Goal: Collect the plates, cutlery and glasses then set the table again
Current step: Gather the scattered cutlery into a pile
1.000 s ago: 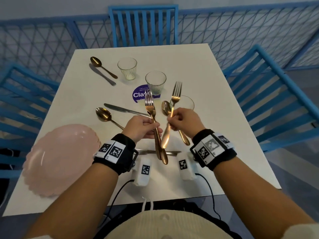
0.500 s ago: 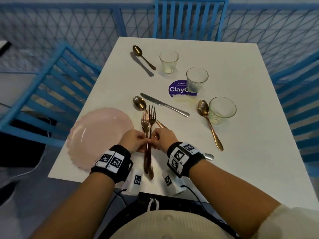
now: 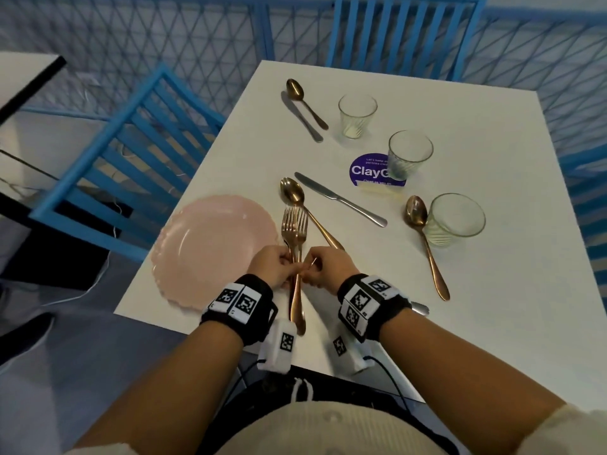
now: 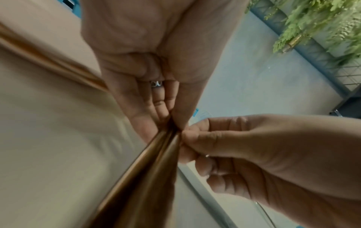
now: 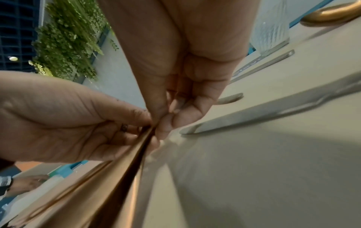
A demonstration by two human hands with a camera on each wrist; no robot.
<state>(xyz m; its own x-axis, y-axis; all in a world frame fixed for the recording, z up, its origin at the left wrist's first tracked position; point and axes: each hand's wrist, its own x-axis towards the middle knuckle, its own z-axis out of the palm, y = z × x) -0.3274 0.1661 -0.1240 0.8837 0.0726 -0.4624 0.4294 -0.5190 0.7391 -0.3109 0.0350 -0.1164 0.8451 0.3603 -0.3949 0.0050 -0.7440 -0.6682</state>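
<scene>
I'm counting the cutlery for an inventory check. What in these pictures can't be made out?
- Silver knife near the table edge: head view, the right hand and its wristband hide all but one end.
- Copper-coloured forks: head view, both hands cover the mid-handles, so the count in the bundle is unsure; the left hand blocks one side.
- Both wrist views: fork handles blurred, tines hidden.
- Purple round sticker: the clear ribbed glass hides part of the wording.

**Soft even light overhead, blur and warping close in**

The head view is evenly lit and fairly sharp; the white table (image 3: 460,290) reads bright, with only faint shadows beside the glasses. Straight lines bow toward the frame edges. Both wrist views are dimmer and warmer, smeared by blur, with the copper fork handles (image 4: 148,177) out of focus, carrying streaks of glare. A small ceiling lamp (image 5: 13,58) glows.
</scene>
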